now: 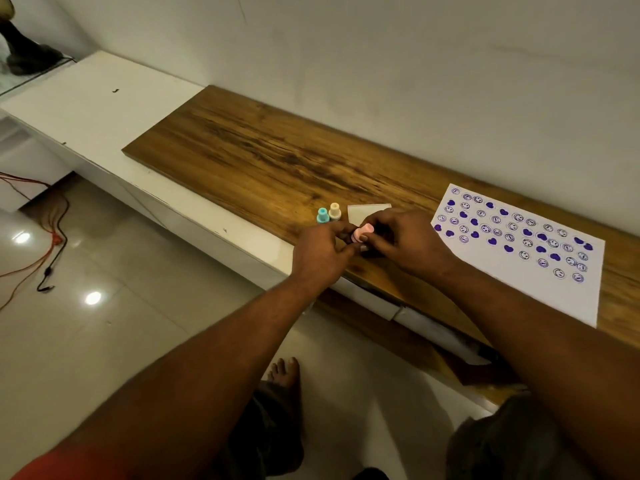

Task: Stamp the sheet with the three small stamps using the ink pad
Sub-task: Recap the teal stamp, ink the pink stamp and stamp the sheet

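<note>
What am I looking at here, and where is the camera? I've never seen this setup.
No machine: these are a person's two bare hands, seen from one wide camera on their head, looking forward and down. On the wooden board lie a sheet already covered in purple hearts and smileys, a teal stamp and a cream stamp standing side by side, and a pale flat square behind the hands. The left hand and right hand together pinch a pink stamp.

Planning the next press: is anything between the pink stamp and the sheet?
Nothing visible does. The right hand, pinching the pink stamp, lies on that side; past it only bare board reaches the sheet.
</note>
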### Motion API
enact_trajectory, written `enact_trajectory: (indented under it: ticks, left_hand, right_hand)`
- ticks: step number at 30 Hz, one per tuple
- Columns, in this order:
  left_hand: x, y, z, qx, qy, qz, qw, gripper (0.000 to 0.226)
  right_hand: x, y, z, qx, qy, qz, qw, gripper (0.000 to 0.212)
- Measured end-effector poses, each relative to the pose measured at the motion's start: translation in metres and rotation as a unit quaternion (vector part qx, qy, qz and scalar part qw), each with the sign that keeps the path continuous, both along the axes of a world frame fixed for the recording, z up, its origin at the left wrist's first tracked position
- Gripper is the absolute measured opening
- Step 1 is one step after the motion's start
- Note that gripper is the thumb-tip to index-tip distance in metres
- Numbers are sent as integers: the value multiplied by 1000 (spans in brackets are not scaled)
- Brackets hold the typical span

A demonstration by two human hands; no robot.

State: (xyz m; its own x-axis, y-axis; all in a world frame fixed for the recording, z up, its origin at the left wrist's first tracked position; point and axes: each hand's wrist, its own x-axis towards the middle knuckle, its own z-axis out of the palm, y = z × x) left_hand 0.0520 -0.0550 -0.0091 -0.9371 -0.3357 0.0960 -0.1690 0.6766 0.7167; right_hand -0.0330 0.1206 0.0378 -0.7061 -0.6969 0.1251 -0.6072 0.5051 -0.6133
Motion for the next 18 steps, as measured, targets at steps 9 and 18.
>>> enact_trajectory:
  ticks: [9,18]
  left_hand:
    - [10,-25,-16,-59,-32,54,996,36]
    - [7,-26,-25,-60,-43,67,995,48]
  right_hand:
    - [-15,7,-14,29,8,-67,997,33]
    - [-19,15,-17,47,2,-77,996,31]
